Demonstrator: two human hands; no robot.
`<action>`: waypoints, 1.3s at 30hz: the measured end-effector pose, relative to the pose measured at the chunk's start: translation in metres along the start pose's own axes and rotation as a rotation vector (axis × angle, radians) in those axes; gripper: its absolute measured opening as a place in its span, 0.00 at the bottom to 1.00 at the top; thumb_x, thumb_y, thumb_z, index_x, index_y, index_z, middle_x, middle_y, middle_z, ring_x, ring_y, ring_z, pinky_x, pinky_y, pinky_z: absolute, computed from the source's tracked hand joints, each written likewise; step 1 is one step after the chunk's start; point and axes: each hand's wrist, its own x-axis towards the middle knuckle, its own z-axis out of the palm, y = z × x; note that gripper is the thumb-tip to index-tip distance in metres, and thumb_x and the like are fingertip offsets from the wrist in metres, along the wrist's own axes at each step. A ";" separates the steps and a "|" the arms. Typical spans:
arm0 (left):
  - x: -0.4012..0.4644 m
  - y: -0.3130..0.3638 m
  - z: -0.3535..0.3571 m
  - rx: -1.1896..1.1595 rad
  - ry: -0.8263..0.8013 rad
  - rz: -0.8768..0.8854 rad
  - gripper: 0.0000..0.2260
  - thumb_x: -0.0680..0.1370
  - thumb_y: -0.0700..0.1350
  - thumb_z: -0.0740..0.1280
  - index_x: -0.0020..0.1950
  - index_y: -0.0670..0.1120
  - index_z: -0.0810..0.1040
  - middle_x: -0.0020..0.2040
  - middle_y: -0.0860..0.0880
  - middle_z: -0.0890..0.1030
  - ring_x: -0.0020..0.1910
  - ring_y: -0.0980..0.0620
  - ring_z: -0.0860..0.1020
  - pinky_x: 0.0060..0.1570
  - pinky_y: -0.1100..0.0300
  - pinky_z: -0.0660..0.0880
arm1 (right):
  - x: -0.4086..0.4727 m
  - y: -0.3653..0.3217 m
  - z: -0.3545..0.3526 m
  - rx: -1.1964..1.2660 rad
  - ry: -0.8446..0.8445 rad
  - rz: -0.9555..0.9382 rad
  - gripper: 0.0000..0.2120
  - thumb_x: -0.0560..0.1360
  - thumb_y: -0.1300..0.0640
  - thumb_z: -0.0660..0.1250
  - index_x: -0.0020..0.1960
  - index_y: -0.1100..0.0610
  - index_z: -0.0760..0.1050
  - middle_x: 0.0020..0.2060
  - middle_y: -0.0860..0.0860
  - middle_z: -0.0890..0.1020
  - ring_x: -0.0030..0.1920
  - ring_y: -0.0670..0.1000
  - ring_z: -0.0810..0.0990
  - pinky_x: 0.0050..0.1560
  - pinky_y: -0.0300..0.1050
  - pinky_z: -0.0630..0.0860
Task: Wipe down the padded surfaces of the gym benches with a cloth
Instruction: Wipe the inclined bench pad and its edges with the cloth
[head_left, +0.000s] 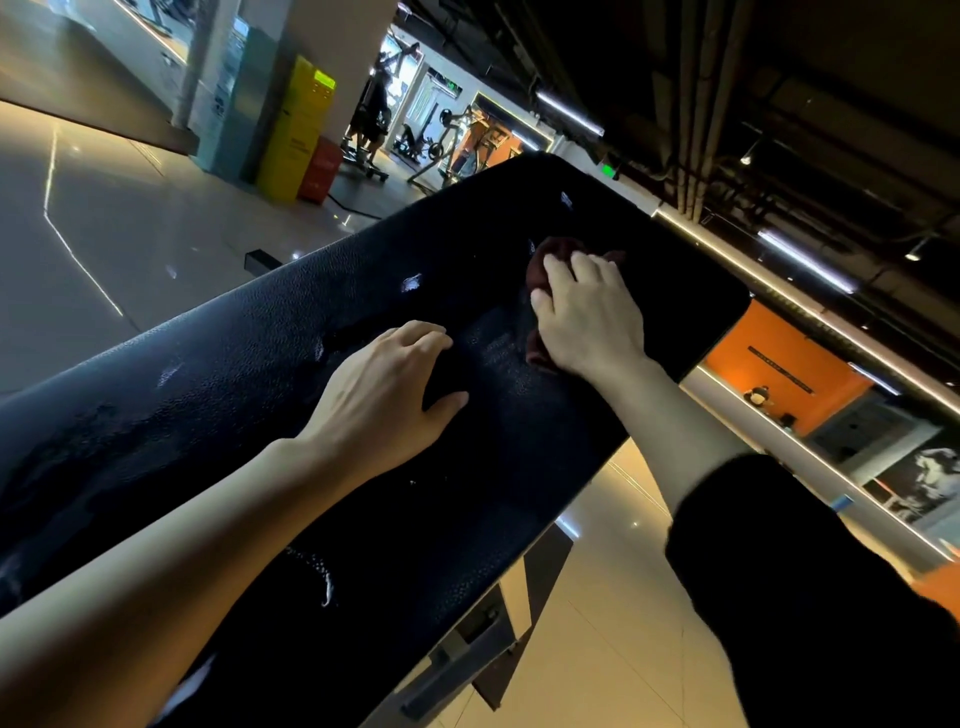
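You are pressing the crumpled dark-red cloth (540, 270) under your right hand (587, 322) toward one o'clock on the long black padded bench (218, 384), your left hand (384, 384) resting curled, empty, while wet streaks toward eight o'clock are suggesting wiping remains.

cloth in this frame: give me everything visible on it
The cloth is dark reddish-brown, soft and bunched, not spread flat. It lies on the black padded bench near the pad's far end, mostly covered by the right hand, which presses it to the pad with fingers curled over it. Only crumpled edges show: a larger lump beyond the fingertips and a small fold by the wrist. The left hand rests on the pad beside it, not touching the cloth.
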 end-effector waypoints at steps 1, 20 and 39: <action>-0.001 -0.001 -0.001 0.004 -0.002 0.000 0.24 0.74 0.54 0.70 0.67 0.44 0.74 0.67 0.51 0.74 0.63 0.49 0.74 0.56 0.56 0.72 | 0.007 -0.004 -0.002 0.012 -0.006 0.031 0.25 0.83 0.48 0.50 0.77 0.57 0.59 0.73 0.60 0.64 0.74 0.59 0.59 0.76 0.52 0.52; -0.025 0.005 -0.013 0.021 -0.047 -0.050 0.26 0.74 0.53 0.70 0.69 0.45 0.72 0.68 0.51 0.73 0.63 0.49 0.74 0.57 0.55 0.73 | -0.060 -0.023 -0.011 0.299 -0.073 -0.403 0.15 0.78 0.47 0.64 0.51 0.59 0.73 0.63 0.54 0.77 0.74 0.52 0.62 0.73 0.43 0.50; -0.045 0.000 -0.017 0.016 -0.025 -0.105 0.26 0.74 0.53 0.70 0.69 0.45 0.73 0.69 0.51 0.72 0.64 0.49 0.73 0.58 0.57 0.70 | -0.033 -0.005 -0.002 0.153 -0.050 -0.100 0.22 0.83 0.45 0.51 0.76 0.45 0.60 0.77 0.53 0.60 0.77 0.55 0.50 0.77 0.51 0.48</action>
